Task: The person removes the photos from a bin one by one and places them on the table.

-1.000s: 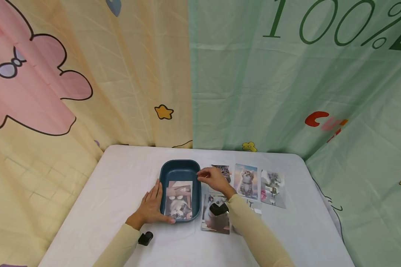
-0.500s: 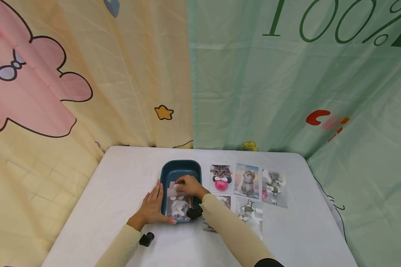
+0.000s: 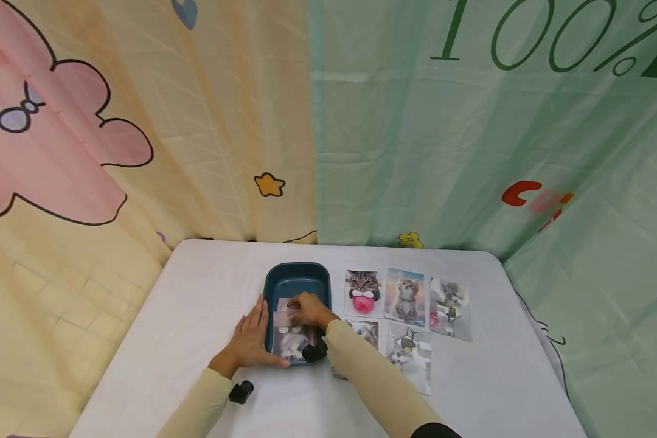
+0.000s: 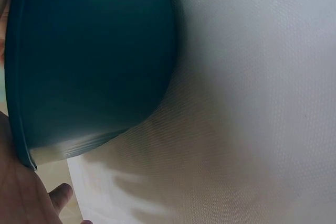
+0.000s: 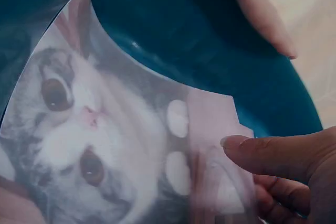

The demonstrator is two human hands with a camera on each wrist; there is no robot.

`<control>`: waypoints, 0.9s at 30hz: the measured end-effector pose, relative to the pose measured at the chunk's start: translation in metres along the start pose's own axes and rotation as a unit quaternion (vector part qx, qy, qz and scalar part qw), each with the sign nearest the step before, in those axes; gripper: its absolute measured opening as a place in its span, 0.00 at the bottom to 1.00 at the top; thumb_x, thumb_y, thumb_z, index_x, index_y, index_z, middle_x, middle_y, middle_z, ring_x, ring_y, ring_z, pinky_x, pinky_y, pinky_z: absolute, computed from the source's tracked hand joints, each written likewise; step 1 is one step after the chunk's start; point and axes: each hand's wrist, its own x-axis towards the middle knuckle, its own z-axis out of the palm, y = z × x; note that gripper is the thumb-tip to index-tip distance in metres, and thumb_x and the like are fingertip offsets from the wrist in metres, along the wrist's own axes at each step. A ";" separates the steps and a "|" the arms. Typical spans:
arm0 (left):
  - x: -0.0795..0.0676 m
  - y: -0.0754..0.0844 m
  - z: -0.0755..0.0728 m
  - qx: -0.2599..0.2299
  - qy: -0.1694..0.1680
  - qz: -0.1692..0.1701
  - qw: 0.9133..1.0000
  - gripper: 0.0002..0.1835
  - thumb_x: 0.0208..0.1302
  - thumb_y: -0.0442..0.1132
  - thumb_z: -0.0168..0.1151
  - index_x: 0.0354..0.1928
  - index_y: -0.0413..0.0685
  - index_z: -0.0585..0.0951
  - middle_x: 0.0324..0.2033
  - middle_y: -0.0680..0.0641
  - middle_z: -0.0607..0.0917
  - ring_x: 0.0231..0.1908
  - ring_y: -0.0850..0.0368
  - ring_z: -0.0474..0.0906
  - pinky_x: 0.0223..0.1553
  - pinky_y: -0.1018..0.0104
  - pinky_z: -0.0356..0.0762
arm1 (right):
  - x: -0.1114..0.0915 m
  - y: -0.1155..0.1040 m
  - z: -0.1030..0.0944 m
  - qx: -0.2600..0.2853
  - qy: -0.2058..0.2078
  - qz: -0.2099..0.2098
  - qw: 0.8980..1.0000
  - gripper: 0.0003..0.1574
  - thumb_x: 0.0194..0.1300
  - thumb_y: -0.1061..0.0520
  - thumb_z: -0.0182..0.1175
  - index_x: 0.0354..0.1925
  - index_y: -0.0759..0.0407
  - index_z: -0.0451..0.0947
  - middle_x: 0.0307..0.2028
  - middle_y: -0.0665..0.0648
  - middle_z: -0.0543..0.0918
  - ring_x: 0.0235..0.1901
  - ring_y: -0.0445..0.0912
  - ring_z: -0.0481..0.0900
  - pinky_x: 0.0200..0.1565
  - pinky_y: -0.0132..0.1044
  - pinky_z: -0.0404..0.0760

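A dark teal tray (image 3: 298,283) stands on the white table, with glossy cat photo cards in its near half. My left hand (image 3: 246,344) lies along the tray's left side, its fingers fairly straight and its thumb at the near edge. The left wrist view shows the tray's outer wall (image 4: 89,56) beside the palm. Over the tray, my right hand (image 3: 308,309) pinches the far edge of the top cat photo card (image 5: 94,124) between thumb (image 5: 262,153) and fingers. That card bows upward inside the tray. Another card's edge shows beneath it; how many lie there I cannot tell.
Right of the tray lie several more photo cards: a cat with a pink ball (image 3: 363,303), a kitten (image 3: 406,297), a grey-white photo (image 3: 451,309) and another nearer one (image 3: 410,359). My right sleeve (image 3: 372,377) partly covers a further card (image 3: 367,330). Printed curtains (image 3: 394,152) stand behind.
My right hand has moved left and nearer, from the tray's right rim to the photo card inside, and now pinches its edge. The left hand keeps its place.
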 end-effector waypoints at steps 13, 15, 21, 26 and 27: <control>0.000 -0.002 0.003 0.004 -0.005 0.000 1.000 0.80 0.30 0.76 0.71 0.73 0.30 0.41 0.74 0.35 0.36 0.73 0.37 0.42 0.67 0.35 0.43 | -0.012 0.008 -0.024 0.044 0.064 -0.061 0.995 0.11 0.58 0.64 0.66 0.42 0.61 0.85 0.42 0.57 0.86 0.45 0.49 0.83 0.47 0.38 0.80; 0.000 -0.002 0.004 0.004 -0.008 -0.003 1.000 0.80 0.30 0.76 0.71 0.73 0.31 0.40 0.74 0.35 0.35 0.73 0.37 0.41 0.68 0.36 0.42 | -0.017 0.013 -0.027 0.051 0.082 -0.071 0.993 0.11 0.60 0.64 0.64 0.42 0.61 0.85 0.42 0.58 0.86 0.45 0.50 0.83 0.47 0.39 0.80; 0.001 -0.002 0.003 -0.001 -0.009 -0.003 1.000 0.81 0.29 0.76 0.71 0.73 0.31 0.40 0.74 0.35 0.36 0.73 0.36 0.40 0.68 0.35 0.42 | -0.032 0.027 -0.038 0.098 0.167 -0.076 0.978 0.10 0.62 0.63 0.62 0.42 0.62 0.85 0.42 0.59 0.86 0.45 0.52 0.82 0.46 0.43 0.80; 0.002 -0.003 0.002 -0.008 -0.016 -0.010 1.000 0.81 0.28 0.76 0.72 0.73 0.31 0.39 0.74 0.36 0.34 0.73 0.36 0.40 0.68 0.36 0.40 | -0.039 0.039 -0.050 0.151 0.229 -0.053 0.960 0.10 0.62 0.63 0.63 0.43 0.64 0.84 0.40 0.61 0.86 0.41 0.50 0.82 0.43 0.40 0.80; 0.002 -0.003 0.002 -0.010 -0.014 -0.011 1.000 0.82 0.28 0.75 0.72 0.73 0.31 0.40 0.74 0.36 0.34 0.72 0.35 0.40 0.68 0.36 0.40 | -0.041 0.041 -0.053 0.168 0.235 -0.045 0.956 0.10 0.62 0.63 0.63 0.43 0.64 0.84 0.40 0.61 0.86 0.40 0.50 0.82 0.42 0.40 0.80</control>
